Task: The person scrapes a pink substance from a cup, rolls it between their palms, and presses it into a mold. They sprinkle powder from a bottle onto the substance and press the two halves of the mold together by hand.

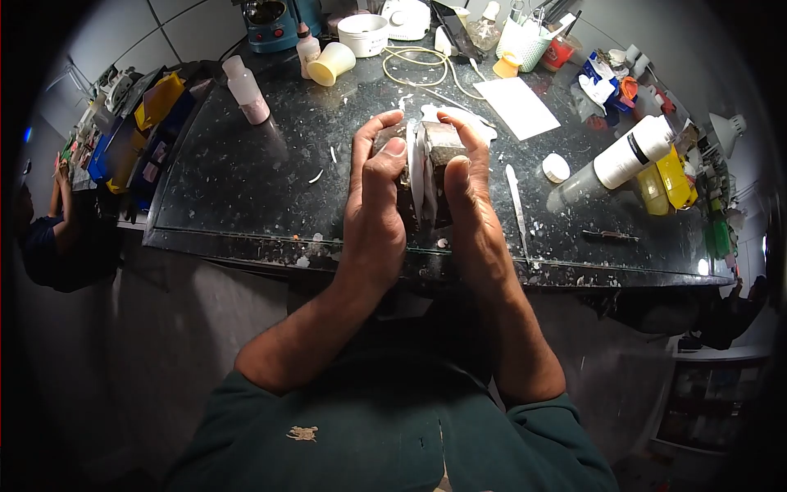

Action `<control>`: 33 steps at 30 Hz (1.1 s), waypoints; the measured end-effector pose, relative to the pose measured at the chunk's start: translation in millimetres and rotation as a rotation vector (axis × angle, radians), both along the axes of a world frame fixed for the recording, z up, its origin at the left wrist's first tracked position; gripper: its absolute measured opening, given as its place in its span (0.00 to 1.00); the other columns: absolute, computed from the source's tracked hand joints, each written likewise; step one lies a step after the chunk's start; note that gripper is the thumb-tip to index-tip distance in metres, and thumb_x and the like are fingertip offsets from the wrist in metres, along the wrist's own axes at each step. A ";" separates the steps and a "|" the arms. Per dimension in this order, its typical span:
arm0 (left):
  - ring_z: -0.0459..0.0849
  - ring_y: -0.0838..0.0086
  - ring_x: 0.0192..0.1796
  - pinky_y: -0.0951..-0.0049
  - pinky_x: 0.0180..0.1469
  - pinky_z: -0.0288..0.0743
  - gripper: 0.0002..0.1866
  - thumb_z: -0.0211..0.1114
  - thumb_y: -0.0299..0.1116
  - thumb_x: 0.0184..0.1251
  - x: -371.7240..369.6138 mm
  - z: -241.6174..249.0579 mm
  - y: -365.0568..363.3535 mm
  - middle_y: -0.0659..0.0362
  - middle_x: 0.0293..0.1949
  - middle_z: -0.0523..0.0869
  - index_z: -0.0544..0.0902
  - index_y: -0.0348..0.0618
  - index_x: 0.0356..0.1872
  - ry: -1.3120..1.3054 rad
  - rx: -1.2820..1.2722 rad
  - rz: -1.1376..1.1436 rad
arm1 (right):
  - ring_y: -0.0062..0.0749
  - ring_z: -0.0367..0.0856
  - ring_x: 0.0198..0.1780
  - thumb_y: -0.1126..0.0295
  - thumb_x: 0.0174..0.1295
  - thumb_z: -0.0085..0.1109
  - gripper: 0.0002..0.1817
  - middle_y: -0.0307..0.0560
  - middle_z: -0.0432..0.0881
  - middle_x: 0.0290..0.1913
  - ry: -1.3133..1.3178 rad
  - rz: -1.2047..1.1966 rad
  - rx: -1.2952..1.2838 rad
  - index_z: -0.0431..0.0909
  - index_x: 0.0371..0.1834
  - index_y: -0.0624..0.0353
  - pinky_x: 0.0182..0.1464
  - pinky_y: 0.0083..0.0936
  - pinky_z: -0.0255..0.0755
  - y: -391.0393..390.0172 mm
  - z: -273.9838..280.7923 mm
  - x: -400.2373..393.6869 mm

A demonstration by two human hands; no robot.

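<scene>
Between my two palms is a two-part metal flask, set on edge over the front of the black bench. A thin white sheet shows in the gap between its halves. My left hand presses the left half, with its thumb laid along the near side and fingers round the far side. On the other half, my right hand is curved in the same way. My palms hide much of both halves. Just behind the flask lies a crumpled white piece.
A knife-like tool, a white cap and a large white bottle lie to the right. White paper, a yellow cup and a bottle of pink powder are farther back. Another person is at far left.
</scene>
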State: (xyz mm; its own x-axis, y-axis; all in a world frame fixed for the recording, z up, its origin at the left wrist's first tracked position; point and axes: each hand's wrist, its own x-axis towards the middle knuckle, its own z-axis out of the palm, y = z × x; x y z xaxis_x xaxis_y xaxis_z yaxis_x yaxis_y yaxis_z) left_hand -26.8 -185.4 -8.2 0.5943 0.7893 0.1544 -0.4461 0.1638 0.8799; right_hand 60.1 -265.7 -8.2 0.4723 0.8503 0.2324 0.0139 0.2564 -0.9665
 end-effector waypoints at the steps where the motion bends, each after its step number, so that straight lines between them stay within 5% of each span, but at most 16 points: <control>1: 0.80 0.70 0.59 0.69 0.65 0.72 0.31 0.47 0.55 0.77 0.4 -0.8 0.6 0.55 0.59 0.76 0.69 0.42 0.70 0.002 0.019 0.003 | 0.37 0.70 0.65 0.36 0.74 0.47 0.42 0.56 0.68 0.64 0.006 0.004 0.020 0.50 0.80 0.51 0.68 0.34 0.64 1.0 -1.2 -0.2; 27: 0.71 0.77 0.53 0.77 0.59 0.66 0.23 0.50 0.46 0.83 0.7 4.0 -2.5 0.56 0.61 0.66 0.69 0.32 0.59 0.009 0.160 -0.037 | 0.41 0.64 0.71 0.38 0.76 0.46 0.40 0.59 0.63 0.69 -0.047 0.031 0.050 0.51 0.80 0.52 0.73 0.38 0.57 -1.5 -13.1 3.5; 33: 0.68 0.67 0.63 0.68 0.67 0.63 0.17 0.47 0.43 0.84 2.0 -6.5 4.0 0.50 0.64 0.66 0.71 0.43 0.60 0.084 0.288 -0.028 | 0.35 0.69 0.65 0.38 0.77 0.44 0.39 0.55 0.68 0.63 0.046 0.046 0.089 0.48 0.80 0.51 0.69 0.32 0.61 0.9 -9.4 -2.9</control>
State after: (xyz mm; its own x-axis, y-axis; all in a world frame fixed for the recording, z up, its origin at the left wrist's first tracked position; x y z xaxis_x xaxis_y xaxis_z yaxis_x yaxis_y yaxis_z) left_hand -24.8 -181.4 -14.8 0.6355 0.7030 0.3193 -0.3688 -0.0869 0.9254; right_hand 57.2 -264.8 -17.6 0.4450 0.8482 0.2872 -0.0440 0.3410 -0.9390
